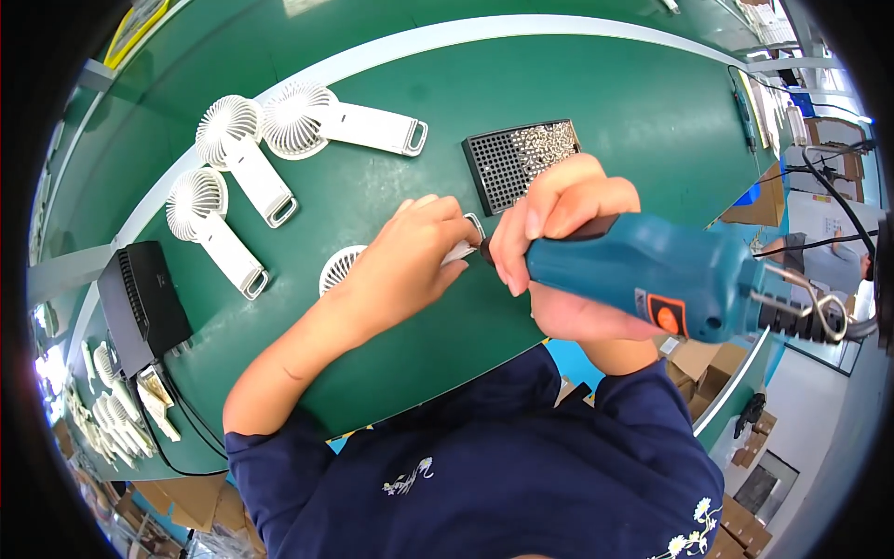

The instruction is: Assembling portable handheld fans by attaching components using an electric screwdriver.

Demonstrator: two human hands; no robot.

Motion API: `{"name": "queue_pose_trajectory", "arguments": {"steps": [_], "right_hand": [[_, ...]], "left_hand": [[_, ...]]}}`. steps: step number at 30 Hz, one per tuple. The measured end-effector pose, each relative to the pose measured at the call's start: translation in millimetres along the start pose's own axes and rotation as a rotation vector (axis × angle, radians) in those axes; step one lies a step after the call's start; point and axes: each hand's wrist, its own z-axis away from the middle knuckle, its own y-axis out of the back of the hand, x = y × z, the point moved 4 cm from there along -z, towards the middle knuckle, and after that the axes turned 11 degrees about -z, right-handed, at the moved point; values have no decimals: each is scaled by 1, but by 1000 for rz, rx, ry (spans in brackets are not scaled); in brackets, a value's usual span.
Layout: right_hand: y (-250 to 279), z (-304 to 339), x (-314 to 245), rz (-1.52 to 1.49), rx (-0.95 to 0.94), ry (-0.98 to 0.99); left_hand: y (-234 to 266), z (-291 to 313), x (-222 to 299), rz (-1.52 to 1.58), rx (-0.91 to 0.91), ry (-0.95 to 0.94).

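My left hand [410, 247] is closed around the handle of a white handheld fan, which it mostly covers. The round grille of this fan [340, 268] shows to the left of the wrist, and a metal loop peeks out past the fingers. In my right hand [568, 233] is a blue-green electric screwdriver [643, 270], held sideways with its tip end against the fan's loop end. The contact point itself is hidden by the fingers. Just beyond my right hand lies a black screw tray [498, 172] with small metal screws in its right part.
Three white handheld fans [223, 228] lie at the left back of the green table [596, 84]. A black box with cables [140, 298] sits at the left edge, near more white fans [116, 419]. Cardboard boxes [712, 363] stand at the lower right. The screwdriver's cord [819, 321] runs off right.
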Motion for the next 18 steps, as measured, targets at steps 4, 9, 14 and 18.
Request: {"name": "queue_pose_trajectory", "arguments": {"steps": [4,9,14,18], "right_hand": [[0,3,3,170,-55,5],[-2,2,-1,-67,112,208],[36,-5,-55,-271,183,286],[74,4,-56,-233,327,363]], "left_hand": [[1,0,-4,16,28,10],[6,1,-3,-45,149,14],[12,5,14,-219,10,70],[62,-4,51,-349,-31,-83]]}}
